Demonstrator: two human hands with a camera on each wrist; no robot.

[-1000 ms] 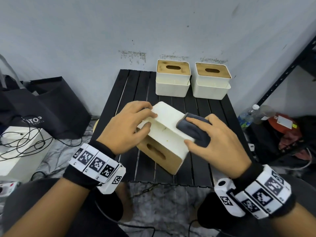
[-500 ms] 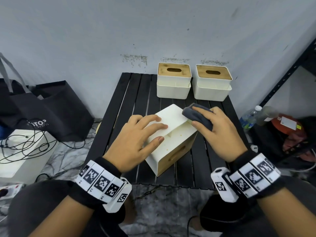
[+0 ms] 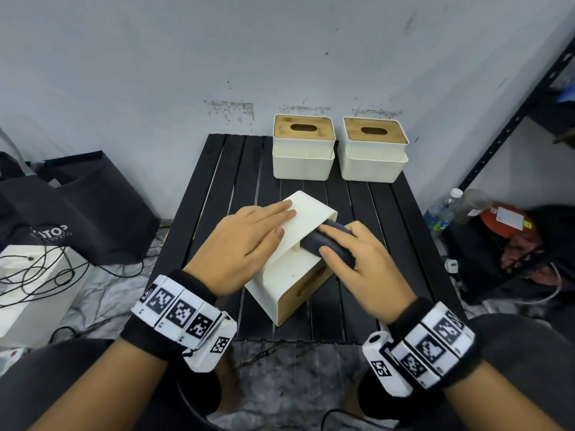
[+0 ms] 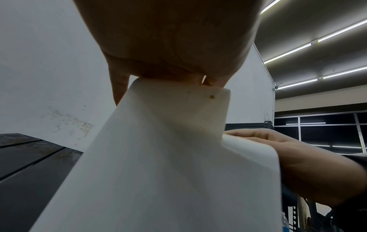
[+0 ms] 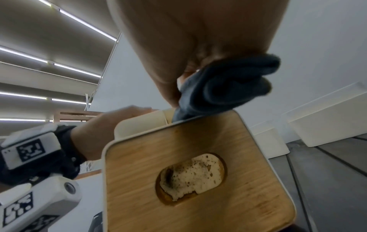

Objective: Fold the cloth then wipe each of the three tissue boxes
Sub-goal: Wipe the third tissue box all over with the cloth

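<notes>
Tissue box [image 3: 295, 256] tipped on its side at frame centre on the black slatted surface [image 3: 217, 194], left hand [image 3: 245, 247] flat with spread grip steadying its rigid, likely light, slippery shell, right hand [image 3: 364, 265] pinching the soft folded cloth [image 3: 326, 244] against the upper face.

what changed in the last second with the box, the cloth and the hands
The right hand slid the cloth across the tipped box, from its top face to the step by the lidded end. The box turned, so its wooden lid now faces right and toward the person. The left hand flattened on top. Unchanged: the cloth stays gripped, the two back boxes stay put.
</notes>
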